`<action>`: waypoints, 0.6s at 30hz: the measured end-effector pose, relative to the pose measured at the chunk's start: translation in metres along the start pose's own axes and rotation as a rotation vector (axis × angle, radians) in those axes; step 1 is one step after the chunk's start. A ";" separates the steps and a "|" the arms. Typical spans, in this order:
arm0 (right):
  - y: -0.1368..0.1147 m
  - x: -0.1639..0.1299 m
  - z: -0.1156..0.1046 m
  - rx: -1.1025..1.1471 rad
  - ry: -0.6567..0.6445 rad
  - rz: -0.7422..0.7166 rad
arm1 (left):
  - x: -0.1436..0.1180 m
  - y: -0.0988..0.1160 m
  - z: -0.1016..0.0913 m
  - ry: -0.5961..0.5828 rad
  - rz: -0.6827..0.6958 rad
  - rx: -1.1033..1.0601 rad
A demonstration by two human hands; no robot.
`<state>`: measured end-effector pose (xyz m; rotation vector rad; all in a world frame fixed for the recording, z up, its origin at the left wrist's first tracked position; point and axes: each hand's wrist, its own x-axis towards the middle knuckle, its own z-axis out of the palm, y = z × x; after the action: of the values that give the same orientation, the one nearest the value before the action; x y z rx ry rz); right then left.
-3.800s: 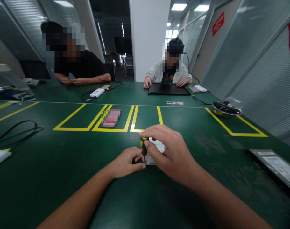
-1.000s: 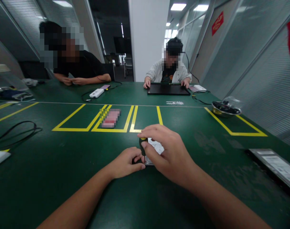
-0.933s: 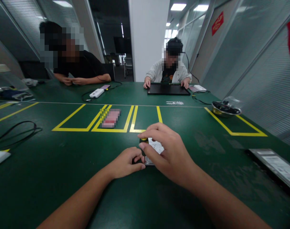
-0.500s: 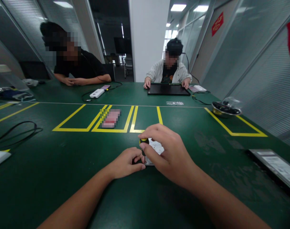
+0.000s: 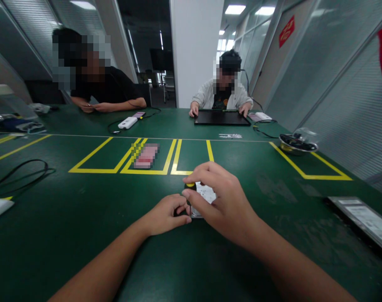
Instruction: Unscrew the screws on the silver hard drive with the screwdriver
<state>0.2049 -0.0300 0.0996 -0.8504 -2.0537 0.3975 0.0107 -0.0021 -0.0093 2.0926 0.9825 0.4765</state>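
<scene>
**Office workroom with a long green table**

A wide dark green table [image 5: 68, 235] marked with yellow tape rectangles [image 5: 115, 157] fills the room. Frosted glass partition walls [image 5: 335, 75] line the right side (a red sign hangs there). A white square pillar [image 5: 195, 50] stands behind; ceiling panel lights [image 5: 235, 9] glow.

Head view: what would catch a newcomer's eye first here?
The two bare hands meeting at the centre of the green table: the right hand pinches a small yellow-and-black screwdriver upright over a small flat device, which the left hand steadies at its near-left corner. Beyond them lie yellow taped boxes, and two people sit at the far edge.
</scene>
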 end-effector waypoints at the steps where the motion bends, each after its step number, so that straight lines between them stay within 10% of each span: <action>1: 0.000 0.000 0.000 -0.002 0.001 0.010 | 0.000 0.000 0.000 0.006 -0.001 0.003; 18: 0.001 0.001 -0.002 -0.018 -0.010 0.014 | 0.000 -0.001 0.001 0.013 -0.016 0.005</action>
<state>0.2059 -0.0288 0.1009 -0.8754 -2.0646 0.3916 0.0106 -0.0020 -0.0103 2.0866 1.0083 0.4803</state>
